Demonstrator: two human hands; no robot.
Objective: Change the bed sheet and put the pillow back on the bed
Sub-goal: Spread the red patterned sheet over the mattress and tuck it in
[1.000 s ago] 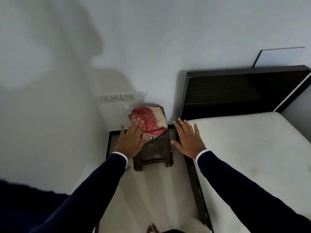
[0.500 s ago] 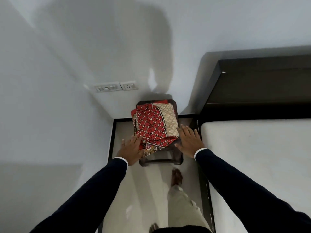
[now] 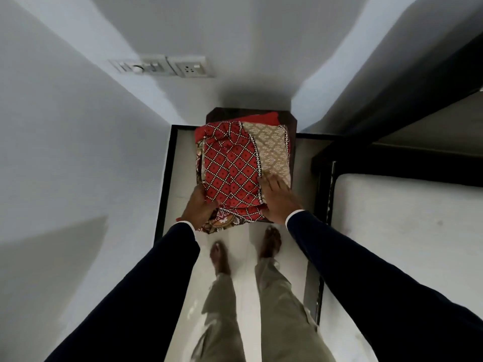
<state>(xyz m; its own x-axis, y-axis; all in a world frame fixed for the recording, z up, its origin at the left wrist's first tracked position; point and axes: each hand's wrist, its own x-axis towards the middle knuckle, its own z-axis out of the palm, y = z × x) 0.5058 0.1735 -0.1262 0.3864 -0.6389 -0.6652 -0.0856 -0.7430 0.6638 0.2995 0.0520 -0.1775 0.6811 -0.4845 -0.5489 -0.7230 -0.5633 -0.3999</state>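
Looking down, we see a folded sheet (image 3: pixel 232 173) on a dark stool (image 3: pixel 292 150) in the corner, between the wall (image 3: pixel 78 142) and the bed frame (image 3: pixel 392 160). Red diamond print over most of the sheet, a beige patterned panel on its right part, a floral edge hanging off the near side.

Our left hand (image 3: pixel 200 205) is at the sheet's near-left corner; fingers curl under the edge and the thumb lies on top, so we read it as gripping the fabric. Our right hand (image 3: pixel 278 198) lies flat on top near the right corner, fingers straight and close together, pressing on the seam between red and beige. Whether its thumb hooks under the edge we cannot tell; that side is hidden.

Both arms in dark sleeves (image 3: pixel 366 278) with a thin white cuff at each wrist.

Mattress (image 3: pixel 407 231) at right is bare, white, with a few faint marks. No sheet on the part we see. Headboard (image 3: pixel 428 82) is dark, running up along the right edge.

Switch plate and socket (image 3: pixel 167 66) sit on the wall above the stool. Floor (image 3: pixel 245 257) is pale and glossy with a black skirting line along the wall. Two bare feet (image 3: pixel 271 241) and khaki trouser legs stand just short of the stool, slightly blurred.
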